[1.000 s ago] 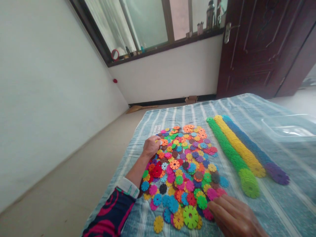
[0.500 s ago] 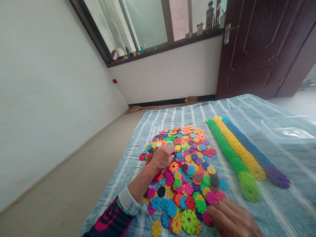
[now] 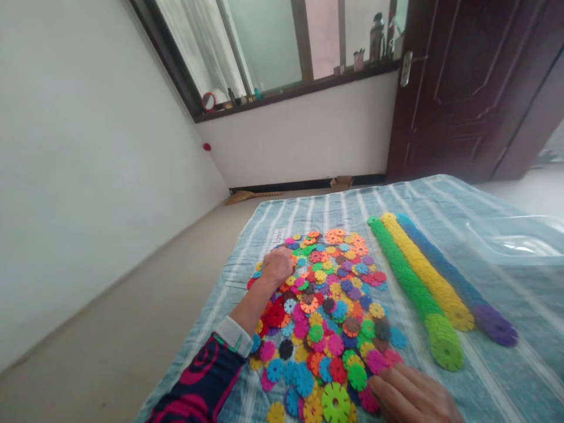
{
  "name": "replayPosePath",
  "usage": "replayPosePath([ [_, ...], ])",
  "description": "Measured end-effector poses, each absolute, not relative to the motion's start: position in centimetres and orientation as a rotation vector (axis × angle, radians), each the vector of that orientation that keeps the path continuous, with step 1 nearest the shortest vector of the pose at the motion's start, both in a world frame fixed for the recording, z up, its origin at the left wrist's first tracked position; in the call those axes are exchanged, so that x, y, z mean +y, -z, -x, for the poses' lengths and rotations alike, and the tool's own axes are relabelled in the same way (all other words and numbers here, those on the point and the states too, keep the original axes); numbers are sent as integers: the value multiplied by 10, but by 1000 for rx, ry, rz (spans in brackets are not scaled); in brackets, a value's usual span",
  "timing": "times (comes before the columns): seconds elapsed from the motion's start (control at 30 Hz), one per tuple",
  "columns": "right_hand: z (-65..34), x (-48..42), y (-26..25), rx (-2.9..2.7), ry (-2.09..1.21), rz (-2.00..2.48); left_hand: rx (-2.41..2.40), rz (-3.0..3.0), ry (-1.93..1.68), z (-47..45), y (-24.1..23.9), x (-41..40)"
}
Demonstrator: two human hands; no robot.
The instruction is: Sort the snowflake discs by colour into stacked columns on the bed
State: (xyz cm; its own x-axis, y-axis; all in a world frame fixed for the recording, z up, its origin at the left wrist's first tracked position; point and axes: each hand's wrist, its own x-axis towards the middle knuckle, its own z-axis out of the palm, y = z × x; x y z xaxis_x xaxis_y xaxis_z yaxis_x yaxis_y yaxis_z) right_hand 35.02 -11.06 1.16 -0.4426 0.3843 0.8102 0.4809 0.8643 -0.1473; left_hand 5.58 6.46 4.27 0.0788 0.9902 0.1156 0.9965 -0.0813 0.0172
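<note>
Fingers [image 3: 286,257] curled — left hand [image 3: 277,267] on discs [image 3: 335,306].

Multicolour discs [image 3: 328,305] on blue-striped cloth [image 3: 484,364]; green, yellow, blue rows.

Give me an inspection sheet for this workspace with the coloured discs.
Surface: striped blue cloth, lying flat.
Job's things: loose pile of coloured discs; green row, yellow row and blue row side by side to its right.
Clutter: clear plastic box at the right edge.
Hands: left hand curled on the pile's far left; right hand flat at its near edge.
Cables: nothing seen.
Surroundings: white wall, window, dark door, broom on the floor.
</note>
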Motion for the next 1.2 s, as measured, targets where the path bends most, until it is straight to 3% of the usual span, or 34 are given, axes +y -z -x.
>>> replayPosePath([
  [0.47, -345, -107, 6, -2005, 62, 566, -2209, 2146, 120, -23, -33, 47],
  [1.2, -340, -114, 34, -1937, -38, 636, -2207, 2133, 358, -7, -38, 18],
])
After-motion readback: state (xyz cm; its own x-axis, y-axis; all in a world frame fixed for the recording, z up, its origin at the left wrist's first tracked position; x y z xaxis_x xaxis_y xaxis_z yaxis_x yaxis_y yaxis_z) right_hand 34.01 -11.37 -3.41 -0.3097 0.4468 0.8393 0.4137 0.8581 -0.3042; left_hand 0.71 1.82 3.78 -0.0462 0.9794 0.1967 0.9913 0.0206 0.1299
